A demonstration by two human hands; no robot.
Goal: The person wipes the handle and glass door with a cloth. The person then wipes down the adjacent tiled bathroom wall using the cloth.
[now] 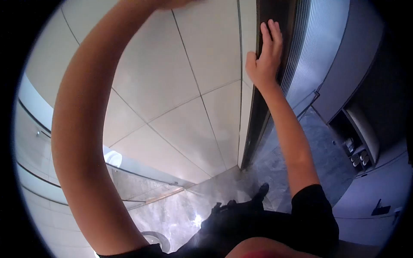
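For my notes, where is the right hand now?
In the head view, upper right of centre, the right hand is at the dark frame, between the tiled wall and ribbed glass.

Site is read as a home, probably a bathroom doorway. Large pale wall tiles (215,47) are seen left of the dark door frame (258,116); farther left of it, a curved glass screen (36,150), shower-like, is noted. Ribbed glass (320,47) is seen right of the frame. Beyond, what appear to be slippers (364,158) are kept in a low cabinet (362,127). Marbled floor (185,215) is found on both sides.
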